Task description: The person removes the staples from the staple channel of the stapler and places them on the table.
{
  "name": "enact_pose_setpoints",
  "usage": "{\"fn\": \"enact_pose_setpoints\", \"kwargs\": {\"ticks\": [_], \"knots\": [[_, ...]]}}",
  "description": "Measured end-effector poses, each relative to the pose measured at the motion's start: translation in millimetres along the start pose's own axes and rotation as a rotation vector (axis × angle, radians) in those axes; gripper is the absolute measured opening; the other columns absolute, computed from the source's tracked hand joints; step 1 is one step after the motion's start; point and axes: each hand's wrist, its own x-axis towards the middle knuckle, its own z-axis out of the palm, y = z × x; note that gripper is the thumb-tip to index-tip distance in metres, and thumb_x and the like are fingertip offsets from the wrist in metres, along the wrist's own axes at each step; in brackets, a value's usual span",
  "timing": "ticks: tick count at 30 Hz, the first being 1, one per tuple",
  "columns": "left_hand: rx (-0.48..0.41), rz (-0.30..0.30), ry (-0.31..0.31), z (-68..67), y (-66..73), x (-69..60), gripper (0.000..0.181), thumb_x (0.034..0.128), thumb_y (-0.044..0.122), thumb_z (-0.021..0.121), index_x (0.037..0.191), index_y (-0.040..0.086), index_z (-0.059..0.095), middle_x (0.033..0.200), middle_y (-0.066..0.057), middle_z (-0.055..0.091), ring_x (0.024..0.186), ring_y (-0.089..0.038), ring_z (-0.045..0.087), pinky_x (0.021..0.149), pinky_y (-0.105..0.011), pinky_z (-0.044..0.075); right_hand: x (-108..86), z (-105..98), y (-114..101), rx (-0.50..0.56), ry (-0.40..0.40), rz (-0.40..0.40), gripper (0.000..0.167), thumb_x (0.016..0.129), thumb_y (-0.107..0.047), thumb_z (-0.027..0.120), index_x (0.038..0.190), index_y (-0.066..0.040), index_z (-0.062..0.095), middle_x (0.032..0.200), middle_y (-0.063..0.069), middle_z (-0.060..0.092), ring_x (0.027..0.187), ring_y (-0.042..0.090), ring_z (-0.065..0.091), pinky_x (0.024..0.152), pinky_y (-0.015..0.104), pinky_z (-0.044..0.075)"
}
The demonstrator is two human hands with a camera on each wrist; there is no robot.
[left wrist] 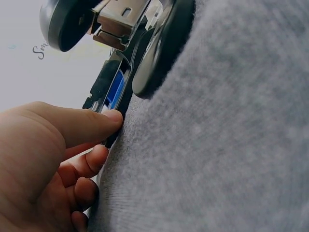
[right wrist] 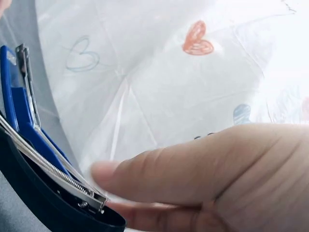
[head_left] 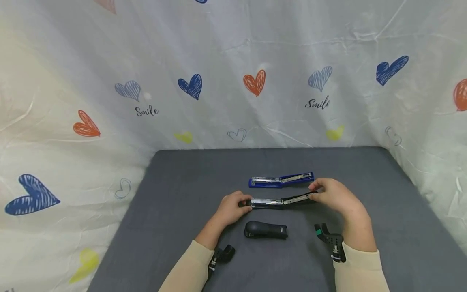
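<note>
Black stapler point(head_left: 279, 202) on grey table point(head_left: 182, 182), long axis left–right between 2 hands, left hand point(head_left: 233, 207) pinching its left end, right hand point(head_left: 335, 196) at its right end, grip unclear; opened out, slightly bent at mid-length, silvery inside, blue stapler point(head_left: 281, 181) just beyond.

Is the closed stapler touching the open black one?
Apart. The head view shows grey table between the closed stapler and the open black stapler.
</note>
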Motion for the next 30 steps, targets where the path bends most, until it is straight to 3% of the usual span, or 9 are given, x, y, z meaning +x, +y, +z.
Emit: {"fn": "enact_pose_setpoints", "kwargs": {"ticks": [6,14,24,30], "knots": [[-0.008,0.018,0.013,-0.3,-1.2,2.9,0.029,0.0907,0.024,0.081,0.119,0.018,0.078,0.084,0.008,0.054,0.074,-0.009,0.047,0.073,-0.031,0.040,0.3,1.3,-9.9,-0.012,0.114,-0.054,0.024,0.102,-0.024,0.065,0.118,-0.007,0.069,0.112,0.013,0.068,0.099,0.032,0.063,0.079,0.050,0.050],[-0.014,0.005,-0.001,-1.5,0.8,-0.4,0.029,0.0907,0.023,0.081,0.119,0.017,0.078,0.083,0.008,0.053,0.073,-0.010,0.046,0.073,-0.031,0.038,8.0,20.7,-27.5,-0.002,0.217,-0.124,0.023,0.104,-0.010,0.060,0.124,-0.002,0.069,0.120,0.017,0.067,0.105,0.036,0.063,0.082,0.052,0.051],[-0.023,0.000,0.015,-1.9,2.6,-1.6,0.027,0.0896,0.022,0.082,0.116,0.016,0.078,0.083,0.007,0.053,0.073,-0.010,0.046,0.071,-0.031,0.038,24.8,56.3,-44.7,-0.044,0.152,-0.263,0.023,0.102,-0.001,0.058,0.117,-0.002,0.075,0.106,0.010,0.069,0.085,0.021,0.064,0.073,0.042,0.051],[-0.012,-0.003,0.017,-1.3,2.6,-1.0,0.028,0.0896,0.023,0.082,0.117,0.017,0.078,0.083,0.007,0.054,0.073,-0.010,0.047,0.070,-0.030,0.039,32.6,78.5,-52.2,-0.102,0.056,-0.218,0.018,0.099,-0.005,0.065,0.109,-0.004,0.080,0.108,0.009,0.073,0.090,0.022,0.067,0.076,0.042,0.054]]}}
